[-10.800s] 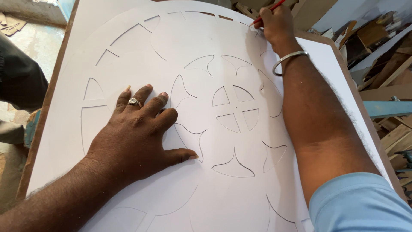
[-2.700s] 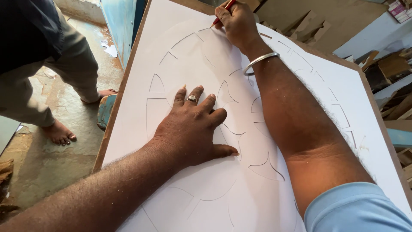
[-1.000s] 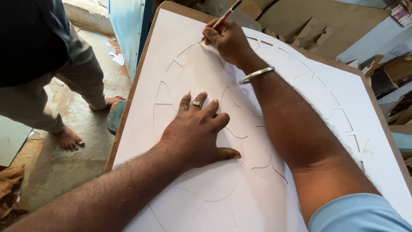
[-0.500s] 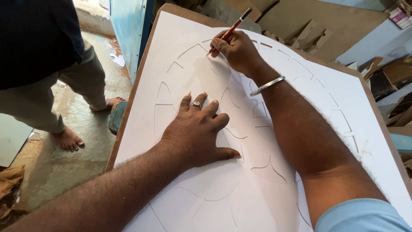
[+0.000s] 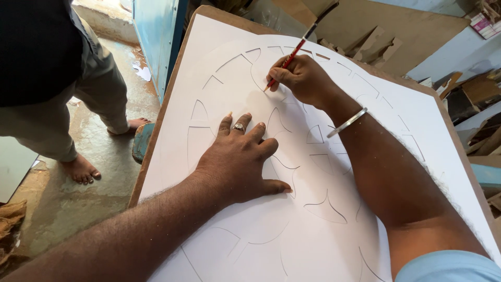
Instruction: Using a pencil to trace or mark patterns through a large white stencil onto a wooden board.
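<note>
Now, right hand (image 5: 305, 78): you are pinching the red pencil (image 5: 295, 52), its tip touching the white stencil sheet (image 5: 417, 120).
Pencil axis: it is slanting up and away from you.
Left hand (image 5: 237, 162): you are pressing it flat, fingers spread, holding nothing, nearer you.

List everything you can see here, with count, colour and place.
stencil: one, white, with cut-out shapes, lying on the board
board: one, brown, under the stencil
pencil: one, red, tip on the stencil
bystander: one, barefoot, standing at left
scrap boards: several, brown, top right
ring: one, silver, on left hand
bangle: one, silver, on right wrist
left hand: flat on the stencil
right hand: gripping the pencil
</note>
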